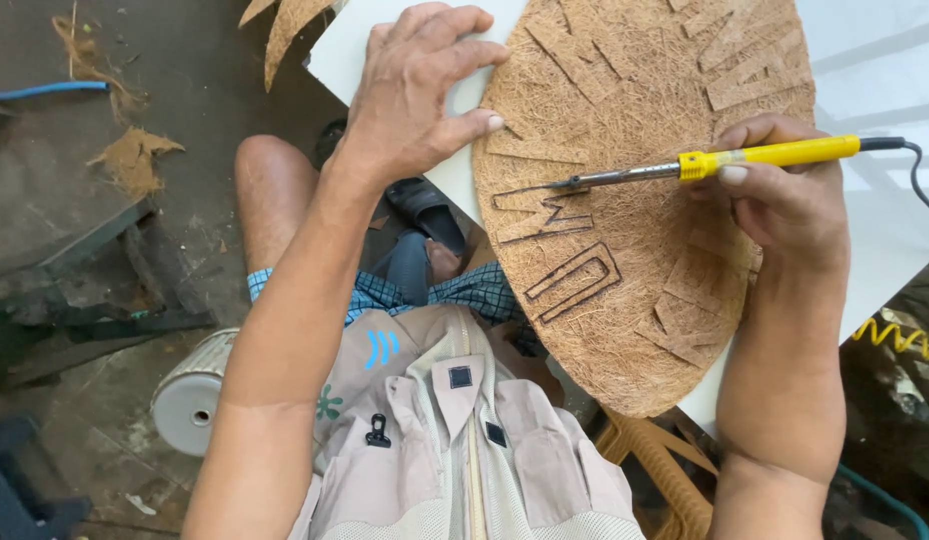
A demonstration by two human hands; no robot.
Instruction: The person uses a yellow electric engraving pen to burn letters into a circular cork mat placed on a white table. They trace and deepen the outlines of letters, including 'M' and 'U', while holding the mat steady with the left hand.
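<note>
Right hand [784, 205] grips 1 soldering iron [764, 155] | left hand [419, 90] flat, grip released | 1 coir disc [634, 260]

A single head-worn camera looked steeply down from just above the person's chest, close to the work. It faced forward over the white surface [874, 60] at the top of the frame, with the floor [184, 90] at left. No second view shared the scene.
</note>
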